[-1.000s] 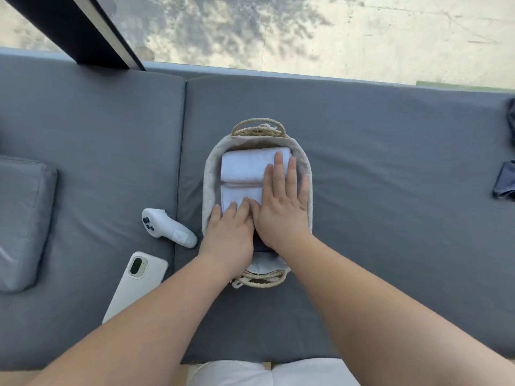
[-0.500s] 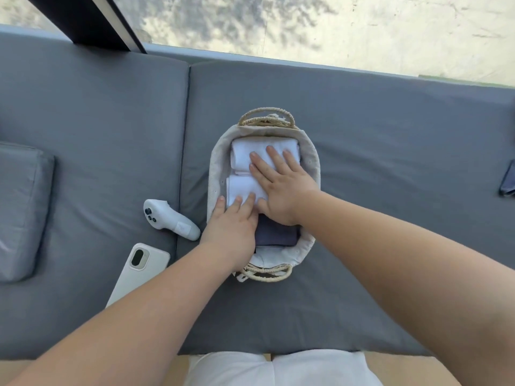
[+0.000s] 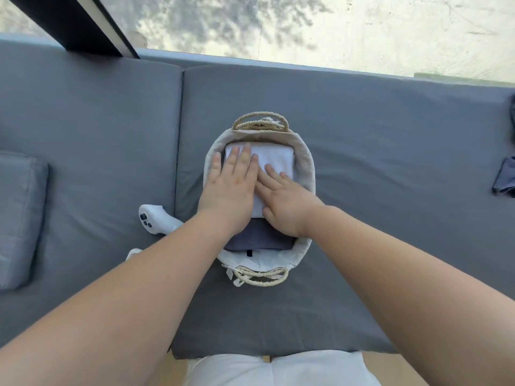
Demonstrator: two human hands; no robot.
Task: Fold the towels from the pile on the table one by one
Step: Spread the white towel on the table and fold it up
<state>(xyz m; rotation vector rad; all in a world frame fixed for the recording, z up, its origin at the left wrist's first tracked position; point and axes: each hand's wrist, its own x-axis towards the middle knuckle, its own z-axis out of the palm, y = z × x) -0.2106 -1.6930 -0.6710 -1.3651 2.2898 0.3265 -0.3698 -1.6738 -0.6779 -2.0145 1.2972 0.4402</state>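
Observation:
A small lined basket (image 3: 308, 162) with rope handles stands on the grey cushion. Folded white towels (image 3: 276, 160) fill its far part and a folded dark grey towel (image 3: 259, 240) lies at its near end. My left hand (image 3: 231, 188) lies flat on the left side of the white towels, fingers straight. My right hand (image 3: 284, 201) rests flat beside it on the white towels, fingers spread and pointing up-left. Neither hand grips anything.
A white controller (image 3: 156, 221) lies left of the basket, with a white phone (image 3: 133, 253) mostly hidden under my left forearm. A grey pillow (image 3: 19, 215) sits at the far left. Dark cloth (image 3: 505, 181) lies at the right edge.
My left hand slid forward from the near edge of the white towels onto their far left part. My right hand moved slightly back and right.

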